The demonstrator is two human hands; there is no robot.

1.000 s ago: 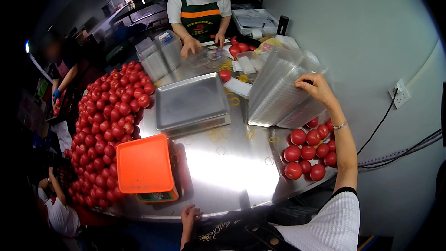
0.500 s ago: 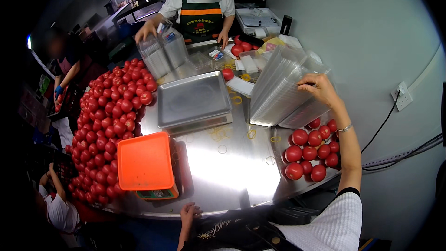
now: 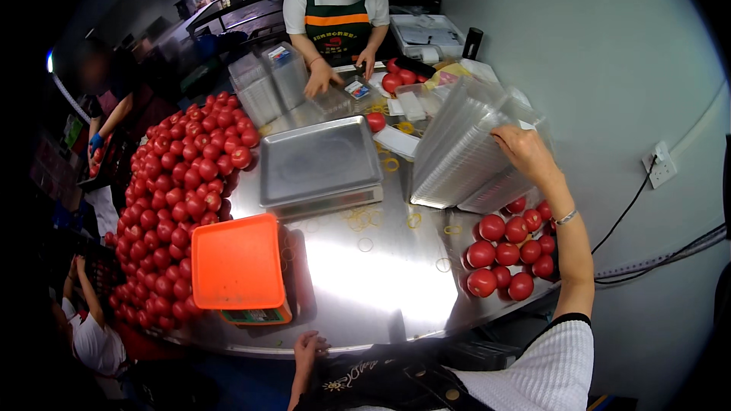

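Observation:
My right hand (image 3: 516, 144) is closed on the upper edge of a tall, tilted stack of clear plastic containers (image 3: 453, 156), its fingertips partly out of sight among them. Below that arm, several red tomatoes (image 3: 509, 255) sit on the steel table at the right. My left hand (image 3: 308, 344) is low at the near edge of the steel table (image 3: 365, 289), fingers curled; whatever they hold, if anything, I cannot make out. An orange lidded box (image 3: 236, 259) stands to its upper left. Beyond it lies a metal tray on a scale (image 3: 320, 160), with loose rubber bands around.
A tomato heap (image 3: 171, 221) covers the table's left. Across it, a co-worker (image 3: 335, 23) reaches among small clear boxes (image 3: 335, 99) beside more container stacks (image 3: 266, 84). Two other people (image 3: 99, 335) work at the left. A wall with a socket (image 3: 659, 164) and cables bounds the right.
My right hand has shifted slightly at the stack's edge, fingertips less visible. The co-worker's hand went up to the left container stack and has come back down to the small boxes.

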